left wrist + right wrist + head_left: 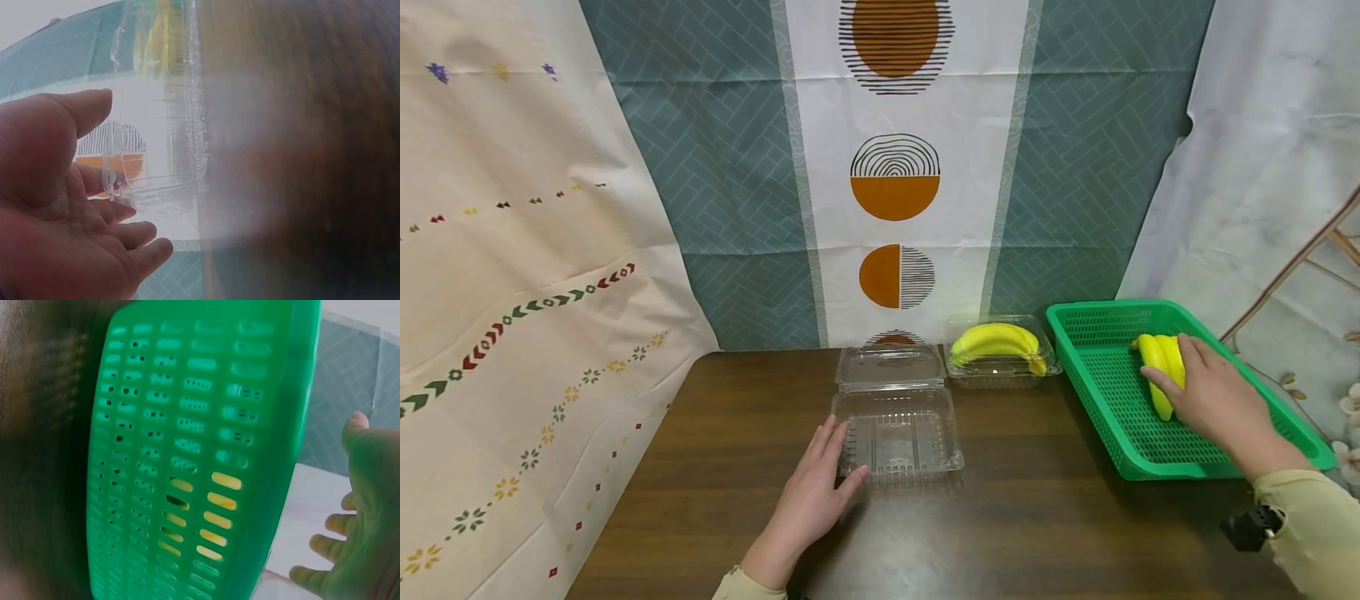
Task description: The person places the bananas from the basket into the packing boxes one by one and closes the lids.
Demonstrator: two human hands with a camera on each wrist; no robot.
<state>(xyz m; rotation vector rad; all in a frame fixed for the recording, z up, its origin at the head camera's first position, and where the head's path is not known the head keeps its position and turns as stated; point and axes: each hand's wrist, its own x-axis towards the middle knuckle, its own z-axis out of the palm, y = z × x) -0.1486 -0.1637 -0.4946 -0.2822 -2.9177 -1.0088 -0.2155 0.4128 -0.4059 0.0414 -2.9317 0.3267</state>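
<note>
An opened clear plastic clamshell box (895,429) lies on the table, its lid (891,367) folded back. My left hand (812,492) is at the box's left front edge, fingers extended; in the left wrist view its thumb and fingers (142,234) are spread about the corner. My right hand (1225,404) reaches over the green basket (1093,400), right beside yellow bananas (1159,375), partly covering them. In the right wrist view that hand (369,512) has spread fingers above the rim, and yellow shows through the basket's slots. Contact with the bananas cannot be made out.
Behind the opened box to the right, another clear box (1000,350) holds yellow bananas (996,342). The brown wooden table (715,467) meets a patterned curtain (730,300) at the back, with cloth hanging on both sides. A small black device (1252,528) sits on the right wrist.
</note>
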